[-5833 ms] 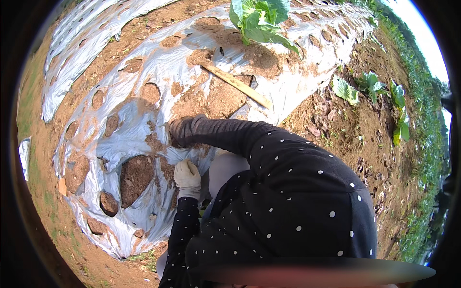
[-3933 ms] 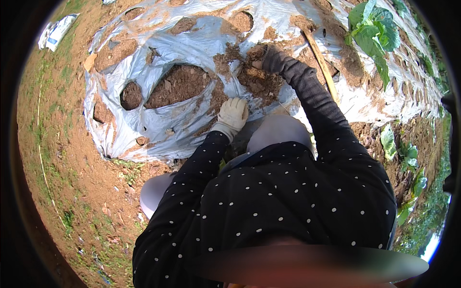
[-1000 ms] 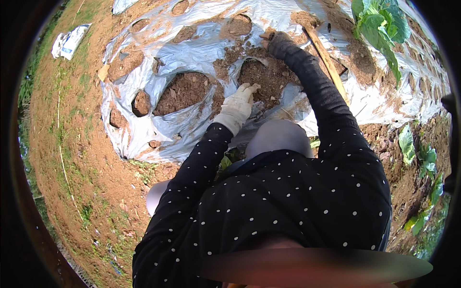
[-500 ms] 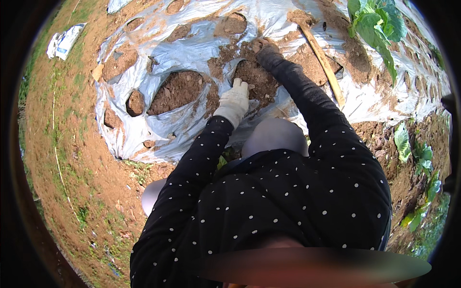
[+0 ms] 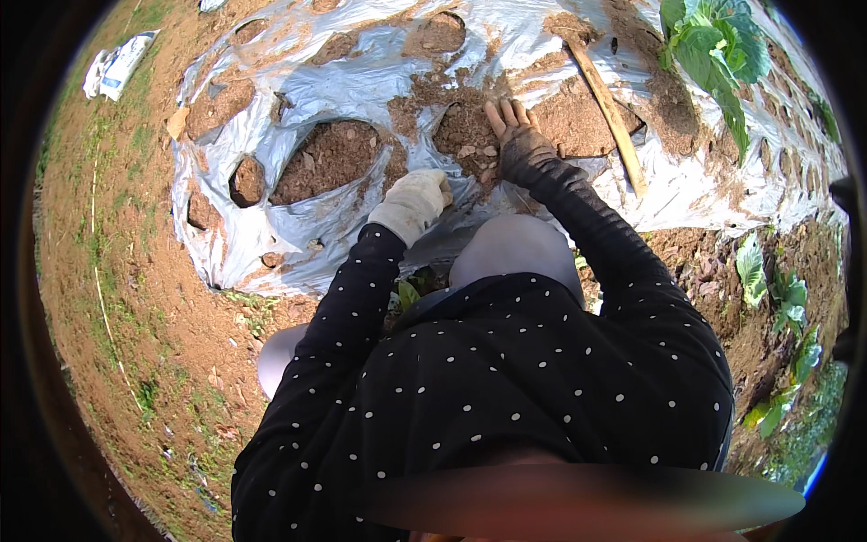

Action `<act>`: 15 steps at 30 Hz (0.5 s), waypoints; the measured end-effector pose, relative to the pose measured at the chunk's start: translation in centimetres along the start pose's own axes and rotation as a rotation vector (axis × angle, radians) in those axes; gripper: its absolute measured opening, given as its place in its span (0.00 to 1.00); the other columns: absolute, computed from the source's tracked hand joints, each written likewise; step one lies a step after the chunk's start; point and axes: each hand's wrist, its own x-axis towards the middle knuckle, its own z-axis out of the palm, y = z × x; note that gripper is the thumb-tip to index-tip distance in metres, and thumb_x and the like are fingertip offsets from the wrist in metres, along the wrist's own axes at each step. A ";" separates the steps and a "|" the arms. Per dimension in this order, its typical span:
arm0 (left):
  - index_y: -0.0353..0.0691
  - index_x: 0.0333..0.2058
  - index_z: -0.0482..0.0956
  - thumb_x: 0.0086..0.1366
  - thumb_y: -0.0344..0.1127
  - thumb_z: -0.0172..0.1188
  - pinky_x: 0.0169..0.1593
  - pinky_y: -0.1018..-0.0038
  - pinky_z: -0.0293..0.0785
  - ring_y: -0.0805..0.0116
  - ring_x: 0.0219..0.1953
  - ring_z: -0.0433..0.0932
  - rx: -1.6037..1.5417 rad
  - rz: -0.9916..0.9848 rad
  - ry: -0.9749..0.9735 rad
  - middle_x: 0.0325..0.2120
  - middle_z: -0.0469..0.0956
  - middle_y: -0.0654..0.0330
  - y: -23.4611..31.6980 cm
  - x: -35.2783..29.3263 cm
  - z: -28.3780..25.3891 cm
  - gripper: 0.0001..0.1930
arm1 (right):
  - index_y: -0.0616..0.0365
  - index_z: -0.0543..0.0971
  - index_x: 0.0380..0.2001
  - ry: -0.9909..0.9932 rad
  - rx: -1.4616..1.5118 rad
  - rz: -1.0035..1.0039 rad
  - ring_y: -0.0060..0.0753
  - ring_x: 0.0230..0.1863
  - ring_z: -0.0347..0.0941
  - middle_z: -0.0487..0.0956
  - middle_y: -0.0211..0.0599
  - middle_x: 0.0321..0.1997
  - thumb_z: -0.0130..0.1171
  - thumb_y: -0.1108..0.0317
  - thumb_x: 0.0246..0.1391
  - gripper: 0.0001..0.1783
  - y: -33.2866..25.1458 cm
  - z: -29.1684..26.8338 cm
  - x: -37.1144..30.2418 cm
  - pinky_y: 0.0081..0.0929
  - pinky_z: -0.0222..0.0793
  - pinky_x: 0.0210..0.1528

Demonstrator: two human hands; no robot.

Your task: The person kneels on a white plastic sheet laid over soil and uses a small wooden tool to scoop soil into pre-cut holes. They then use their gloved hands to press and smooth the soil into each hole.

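Silvery plastic mulch film (image 5: 348, 95) covers the soil bed in front of me, with several holes showing brown earth. Below a soil-filled hole (image 5: 465, 135), my left hand (image 5: 415, 200) in a pale work glove is closed, its fingers curled at the film's near edge of that hole. They appear to pinch the film, though the fingertips are partly hidden. My right hand (image 5: 524, 144), in a dark, dirty covering with bare fingertips, lies with fingers spread on the hole's right edge, touching soil and film. No tool is in either hand.
A wooden handle (image 5: 607, 108) lies across the film to the right, its far end in soil. Beyond it grows a leafy cabbage plant (image 5: 718, 50). A white sack (image 5: 122, 65) rests on the ground at far left. More leafy plants (image 5: 790, 303) stand at right.
My left hand has drawn back toward me and left, its fingers now curled. My right hand has come nearer and slightly right, with its fingers spreading flat. Loose soil fills the hole's near side differently.
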 end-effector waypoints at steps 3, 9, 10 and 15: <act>0.43 0.39 0.79 0.60 0.40 0.63 0.47 0.59 0.73 0.49 0.43 0.78 -0.056 0.060 0.335 0.38 0.79 0.53 1.3 1.4 0.4 0.11 | 0.55 0.44 0.72 0.148 0.196 -0.105 0.63 0.73 0.44 0.52 0.62 0.72 0.76 0.43 0.32 0.71 0.1 0.0 1.1 0.54 0.45 0.72; 0.45 0.47 0.73 0.64 0.41 0.59 0.50 0.57 0.72 0.46 0.46 0.77 0.018 0.038 0.342 0.41 0.77 0.51 1.8 5.4 2.0 0.15 | 0.56 0.49 0.70 -0.048 0.083 0.049 0.58 0.73 0.48 0.55 0.51 0.72 0.77 0.51 0.34 0.64 2.4 0.7 -1.4 0.44 0.52 0.71; 0.44 0.47 0.73 0.64 0.41 0.58 0.50 0.57 0.72 0.45 0.46 0.77 0.009 0.013 0.328 0.41 0.77 0.51 1.7 5.7 2.2 0.15 | 0.57 0.51 0.70 0.000 0.137 0.003 0.57 0.72 0.49 0.57 0.51 0.71 0.76 0.52 0.36 0.62 2.5 1.1 -1.4 0.45 0.52 0.71; 0.43 0.45 0.73 0.64 0.42 0.56 0.48 0.54 0.72 0.46 0.45 0.78 0.148 -0.051 0.367 0.41 0.77 0.49 1.4 5.1 2.4 0.14 | 0.60 0.58 0.67 0.070 0.128 -0.244 0.50 0.68 0.58 0.64 0.47 0.67 0.63 0.60 0.49 0.44 0.8 4.2 1.1 0.46 0.56 0.68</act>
